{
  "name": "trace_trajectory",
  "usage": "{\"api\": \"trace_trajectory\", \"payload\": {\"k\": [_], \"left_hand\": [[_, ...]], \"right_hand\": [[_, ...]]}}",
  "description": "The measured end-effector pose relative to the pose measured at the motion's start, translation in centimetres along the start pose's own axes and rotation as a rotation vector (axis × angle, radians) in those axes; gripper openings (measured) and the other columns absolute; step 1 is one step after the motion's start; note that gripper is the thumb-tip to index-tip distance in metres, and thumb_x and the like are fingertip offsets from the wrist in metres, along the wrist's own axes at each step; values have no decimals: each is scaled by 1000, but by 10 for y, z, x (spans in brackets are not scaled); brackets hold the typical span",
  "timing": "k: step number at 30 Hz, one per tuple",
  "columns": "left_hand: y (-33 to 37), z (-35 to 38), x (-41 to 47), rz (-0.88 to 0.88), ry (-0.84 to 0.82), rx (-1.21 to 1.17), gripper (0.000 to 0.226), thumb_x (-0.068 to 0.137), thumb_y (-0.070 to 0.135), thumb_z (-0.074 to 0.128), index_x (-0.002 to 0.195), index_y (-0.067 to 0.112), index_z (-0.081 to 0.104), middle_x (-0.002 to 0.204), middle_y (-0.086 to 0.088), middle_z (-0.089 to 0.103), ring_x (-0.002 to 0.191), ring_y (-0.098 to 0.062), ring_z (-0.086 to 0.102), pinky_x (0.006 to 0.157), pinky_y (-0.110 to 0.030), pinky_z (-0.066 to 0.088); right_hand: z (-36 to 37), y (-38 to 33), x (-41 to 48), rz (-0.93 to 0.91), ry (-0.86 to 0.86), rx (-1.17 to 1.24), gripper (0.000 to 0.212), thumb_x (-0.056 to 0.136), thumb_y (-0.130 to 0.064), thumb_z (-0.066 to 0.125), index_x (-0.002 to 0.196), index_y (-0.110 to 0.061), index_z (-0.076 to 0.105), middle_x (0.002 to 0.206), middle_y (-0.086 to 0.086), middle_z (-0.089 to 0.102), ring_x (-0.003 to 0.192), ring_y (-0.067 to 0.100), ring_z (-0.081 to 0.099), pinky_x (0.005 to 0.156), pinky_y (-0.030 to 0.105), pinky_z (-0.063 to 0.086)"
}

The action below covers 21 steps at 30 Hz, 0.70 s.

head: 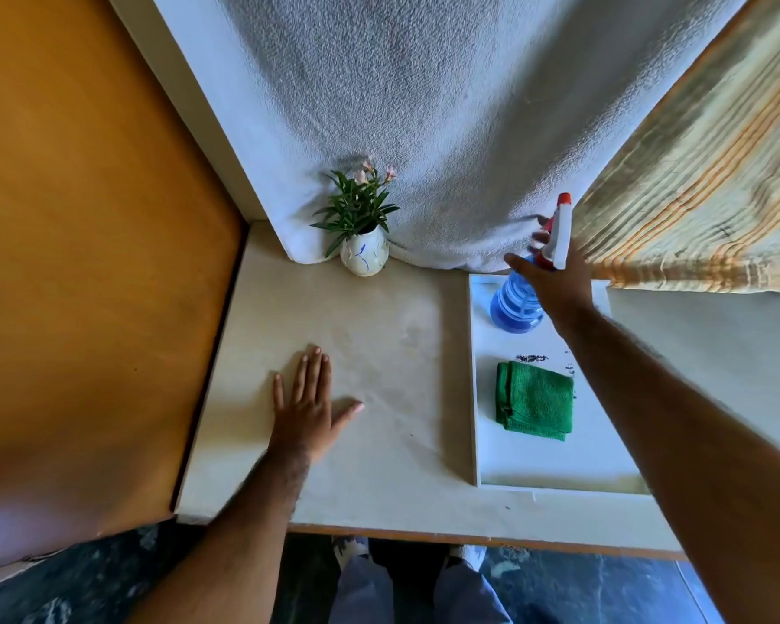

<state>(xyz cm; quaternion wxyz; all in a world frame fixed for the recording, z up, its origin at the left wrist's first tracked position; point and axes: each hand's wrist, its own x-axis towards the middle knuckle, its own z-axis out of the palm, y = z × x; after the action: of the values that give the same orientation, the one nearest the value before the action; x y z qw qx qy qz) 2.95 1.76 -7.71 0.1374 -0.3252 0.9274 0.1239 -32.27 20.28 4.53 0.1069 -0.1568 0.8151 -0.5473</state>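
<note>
A blue spray bottle (512, 306) with a red and white trigger head stands at the far end of a white tray (555, 466). My right hand (557, 281) grips the bottle at its neck, fingers curled round the trigger part. A folded green cloth (534, 400) lies in the middle of the tray, nearer to me than the bottle. My left hand (309, 403) rests flat on the cream tabletop (379, 344), fingers straight and thumb spread, well left of the tray.
A small white vase with a green flowering plant (363, 231) stands at the back of the tabletop against a textured glass pane. An orange-brown panel (86, 263) bounds the left side. A striped curtain (703, 195) hangs at the right.
</note>
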Motion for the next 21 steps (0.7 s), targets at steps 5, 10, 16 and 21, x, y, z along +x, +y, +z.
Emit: {"api": "trace_trajectory", "payload": {"k": [5,10,16,21], "left_hand": [[-1,3,0,9,23,6,124,72,93,-19,166,15,-5,178,-5,-6,165,-23,0,131,-63,-1],[-4,5,-1,12,38,14,121,74,92,-19,165,15,-8,178,-6,-5,165,-24,0,132,-63,0],[-3,4,-2,17,35,-20,119,74,92,-17,165,15,-7,177,-5,-5,165,-25,0,132,-64,1],[2,-2,-5,36,73,-25,111,84,86,17,164,9,21,174,-11,22,160,-32,26,128,-68,20]], "right_hand": [[8,-1,-4,14,81,68,52,81,-20,75,124,-44,62,75,-5,60,70,10,58,77,34,55],[9,-32,-12,-56,92,149,40,82,-12,72,116,-33,68,81,13,65,76,18,69,79,32,57],[52,-70,-42,-70,-175,77,23,84,-10,78,97,-27,71,66,5,70,54,6,63,59,16,52],[106,-51,-75,144,-368,-73,25,81,-1,76,91,-23,67,61,-1,69,47,1,66,57,17,50]]}}
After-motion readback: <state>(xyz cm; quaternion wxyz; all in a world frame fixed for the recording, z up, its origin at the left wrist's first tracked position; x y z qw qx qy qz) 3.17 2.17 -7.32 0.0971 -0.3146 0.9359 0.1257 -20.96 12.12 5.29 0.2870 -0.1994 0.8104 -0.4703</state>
